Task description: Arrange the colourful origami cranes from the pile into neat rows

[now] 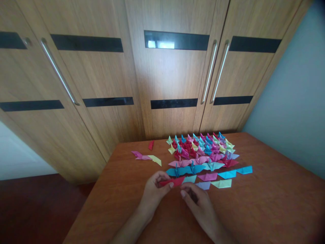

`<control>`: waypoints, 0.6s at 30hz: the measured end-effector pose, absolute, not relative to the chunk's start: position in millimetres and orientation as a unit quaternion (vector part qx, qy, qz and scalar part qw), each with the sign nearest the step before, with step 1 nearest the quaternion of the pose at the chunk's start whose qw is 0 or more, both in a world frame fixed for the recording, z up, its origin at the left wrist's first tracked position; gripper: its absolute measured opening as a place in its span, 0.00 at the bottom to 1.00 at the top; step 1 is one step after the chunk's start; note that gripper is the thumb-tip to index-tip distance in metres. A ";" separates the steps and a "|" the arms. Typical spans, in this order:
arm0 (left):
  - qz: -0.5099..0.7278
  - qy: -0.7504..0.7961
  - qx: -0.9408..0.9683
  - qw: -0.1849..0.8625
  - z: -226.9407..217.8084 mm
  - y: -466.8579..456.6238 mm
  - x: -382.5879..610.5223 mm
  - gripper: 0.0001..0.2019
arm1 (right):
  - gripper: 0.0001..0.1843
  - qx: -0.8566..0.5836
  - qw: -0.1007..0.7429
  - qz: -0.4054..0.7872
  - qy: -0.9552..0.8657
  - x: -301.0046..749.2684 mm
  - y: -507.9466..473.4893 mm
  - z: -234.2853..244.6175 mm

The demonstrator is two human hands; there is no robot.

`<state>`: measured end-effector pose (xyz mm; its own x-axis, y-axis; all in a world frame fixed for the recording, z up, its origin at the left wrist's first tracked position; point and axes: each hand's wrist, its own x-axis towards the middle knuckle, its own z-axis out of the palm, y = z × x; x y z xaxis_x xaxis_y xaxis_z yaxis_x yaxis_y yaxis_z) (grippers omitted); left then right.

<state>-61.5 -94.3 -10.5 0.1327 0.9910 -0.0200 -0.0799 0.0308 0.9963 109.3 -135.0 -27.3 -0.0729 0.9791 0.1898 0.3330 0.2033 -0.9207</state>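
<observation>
My left hand (156, 188) pinches a red folded paper piece (175, 182), long and pointed, between thumb and fingers just above the table. At its right end is my right hand (196, 197), fingers curled and thumb close to the index finger; whether it grips the red paper is unclear. Right behind the hands lie folded strips: a light teal piece (190, 179), a magenta piece (207, 177), a lavender piece (203, 185) and a pale green piece (221, 183). Blue paper cranes (185, 170) sit in a row just beyond the left hand's fingertips.
Many colourful paper cranes (200, 149) stand in rows at the back of the wooden table (122, 203). To the left lie pink and yellow folded pieces (143, 157) and a small red piece (151, 145). A wooden wardrobe (172, 74) stands behind; a wall (291, 101) is at right.
</observation>
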 end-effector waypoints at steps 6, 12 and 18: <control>0.430 0.431 0.539 0.582 -18.7 -101.1 -54.4 0.10 | 0.14 -0.512 0.436 0.386 -0.631 110.0 -132.5 -32.4; 0.421 0.409 0.558 0.586 -22.3 -100.8 -53.1 0.09 | 0.13 -0.523 0.433 0.386 -0.625 109.8 -131.7 -34.3; 0.420 0.405 0.560 0.588 -30.0 -101.8 -49.5 0.09 | 0.19 -0.521 0.503 0.453 -0.520 116.5 -123.6 -39.0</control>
